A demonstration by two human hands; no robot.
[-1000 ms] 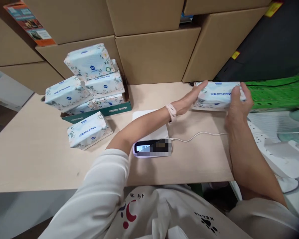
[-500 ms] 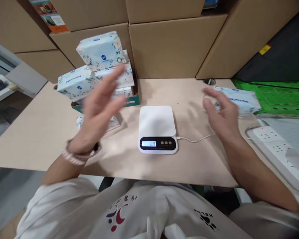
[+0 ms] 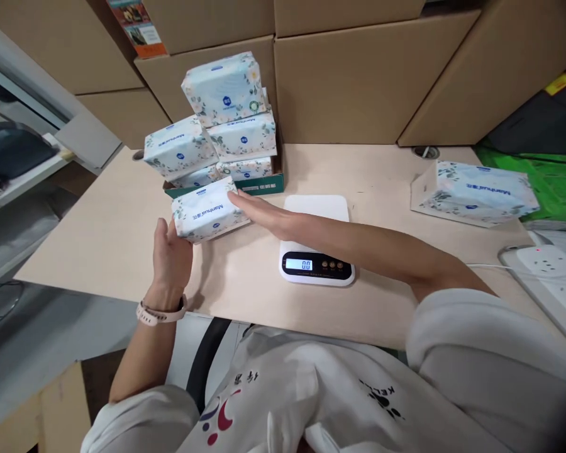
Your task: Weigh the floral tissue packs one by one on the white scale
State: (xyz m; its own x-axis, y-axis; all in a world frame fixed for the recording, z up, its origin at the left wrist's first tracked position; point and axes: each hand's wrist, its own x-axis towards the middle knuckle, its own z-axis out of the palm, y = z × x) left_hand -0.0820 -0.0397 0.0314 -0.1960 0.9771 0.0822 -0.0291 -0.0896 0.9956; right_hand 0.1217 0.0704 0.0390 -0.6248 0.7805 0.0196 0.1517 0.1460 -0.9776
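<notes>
A pack of tissues with a pale blue floral wrapper is held between my two hands, in front of the stacked packs. My left hand presses on its left end, thumb up. My right hand reaches across to the left, its fingers against the right end. Whether the pack touches the table cannot be made out. Under my right forearm stands a white digital scale, its display reading 0.0 and its plate partly hidden.
More tissue packs are piled in and above a low green-edged box. Another pack lies at the right of the table. Cardboard boxes line the back. A power strip sits at the right.
Both hands were raised apart and without a pack. My right hand has swung left across the scale, my left hand has lowered, and they have taken hold of the tissue pack.
</notes>
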